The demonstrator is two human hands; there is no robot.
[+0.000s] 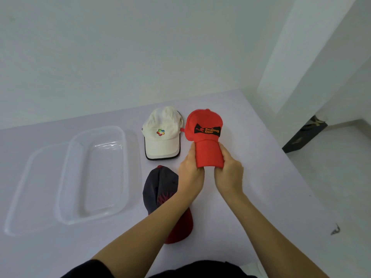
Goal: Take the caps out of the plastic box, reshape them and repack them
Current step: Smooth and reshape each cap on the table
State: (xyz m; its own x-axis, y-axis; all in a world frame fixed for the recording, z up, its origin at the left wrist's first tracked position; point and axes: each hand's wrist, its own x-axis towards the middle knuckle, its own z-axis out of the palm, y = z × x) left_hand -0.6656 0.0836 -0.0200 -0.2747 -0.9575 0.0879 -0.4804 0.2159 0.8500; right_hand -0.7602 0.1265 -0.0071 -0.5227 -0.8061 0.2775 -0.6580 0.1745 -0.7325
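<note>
A red cap (204, 125) with a black and orange patch is held upright over the table, its brim pointing toward me. My left hand (190, 173) grips the brim's left edge and my right hand (228, 173) grips its right edge, curving the brim between them. A white cap (162, 133) with a colourful logo lies flat to the left of the red one. A dark navy cap with a red brim (160, 187) lies nearer to me, partly hidden under my left forearm. The clear plastic box (94, 173) stands empty at the left.
The box's clear lid (30, 189) lies beside it at the far left. The table (261, 197) is white, with its right edge dropping to the floor. A dark object (305, 135) stands on the floor at the right. A white wall runs behind the table.
</note>
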